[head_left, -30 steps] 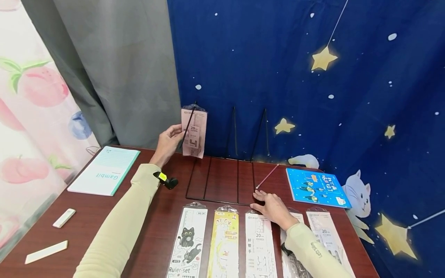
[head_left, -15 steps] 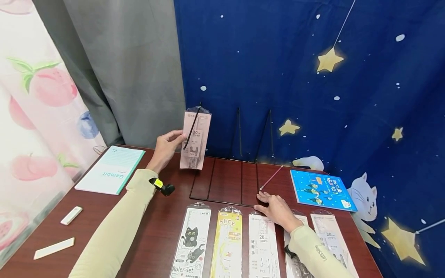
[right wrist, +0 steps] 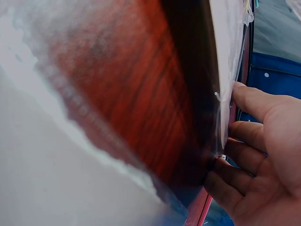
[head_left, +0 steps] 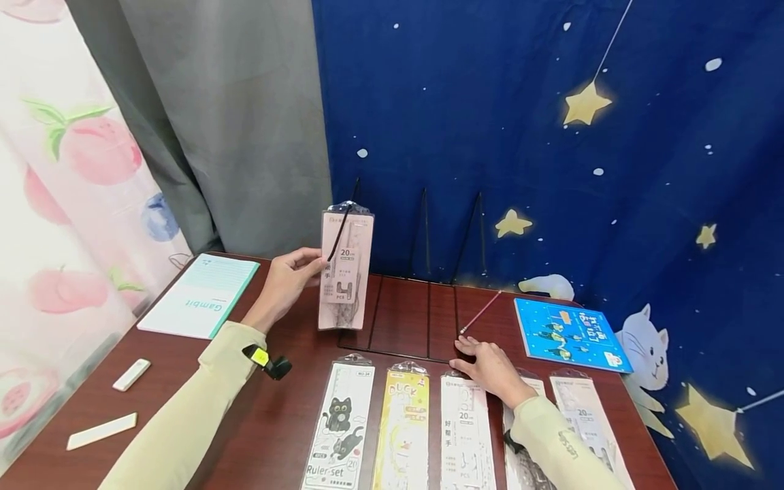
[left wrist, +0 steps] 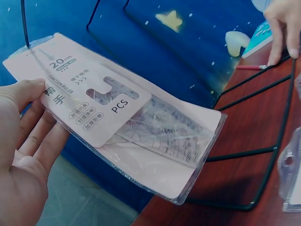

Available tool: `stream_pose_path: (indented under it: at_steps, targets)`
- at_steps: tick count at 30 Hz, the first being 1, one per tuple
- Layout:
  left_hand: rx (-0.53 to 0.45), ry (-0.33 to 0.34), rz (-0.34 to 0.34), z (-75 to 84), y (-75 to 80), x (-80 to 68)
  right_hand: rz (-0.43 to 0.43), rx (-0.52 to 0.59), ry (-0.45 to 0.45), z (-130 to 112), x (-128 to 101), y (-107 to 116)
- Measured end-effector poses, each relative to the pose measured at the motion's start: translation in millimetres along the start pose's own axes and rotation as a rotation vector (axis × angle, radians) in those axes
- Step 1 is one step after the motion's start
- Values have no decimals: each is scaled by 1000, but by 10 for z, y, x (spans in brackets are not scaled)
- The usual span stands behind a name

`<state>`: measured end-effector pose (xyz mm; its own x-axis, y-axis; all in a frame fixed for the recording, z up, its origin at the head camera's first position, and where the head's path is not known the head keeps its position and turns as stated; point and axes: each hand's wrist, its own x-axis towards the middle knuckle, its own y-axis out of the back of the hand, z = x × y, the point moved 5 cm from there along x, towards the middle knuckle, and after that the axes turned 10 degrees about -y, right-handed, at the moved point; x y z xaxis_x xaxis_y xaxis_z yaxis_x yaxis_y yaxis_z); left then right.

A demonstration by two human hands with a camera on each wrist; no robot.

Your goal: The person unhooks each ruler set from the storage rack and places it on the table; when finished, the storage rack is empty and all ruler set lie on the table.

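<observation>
My left hand pinches a pink ruler pack by its left edge, thumb in front and fingers behind. The pack stands upright against the leftmost prong of a black wire rack, and the prong crosses its top. Its lower edge is close to the rack's base on the dark wooden table. My right hand lies flat with straight fingers at the rack's front edge, over the tops of ruler packs. In the right wrist view the fingers touch a clear pack edge.
Several ruler packs lie in a row along the near edge: a cat one, a yellow duck one, a white one. A blue booklet and pink pencil lie right; a Gambit notepad and white erasers left.
My left hand has brought the pink pack down along the left prong, from well above the table to near the rack's base. The right hand has stayed in place.
</observation>
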<state>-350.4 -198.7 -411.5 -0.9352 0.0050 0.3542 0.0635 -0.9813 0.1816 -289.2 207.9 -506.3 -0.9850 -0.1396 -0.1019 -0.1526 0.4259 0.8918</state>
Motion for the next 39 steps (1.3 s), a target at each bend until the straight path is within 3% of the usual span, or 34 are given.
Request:
stream_pose_path:
  at_steps: [16, 31, 39]
  targets:
    - [-38, -26, -52, 212, 109, -622, 0, 15, 6, -28, 17, 15]
    - [-69, -35, -82, 292, 114, -888, -9, 15, -8, -20, -7, 8]
    - [-106, -45, -63, 375, 111, -994, -7, 13, -5, -12, -8, 3]
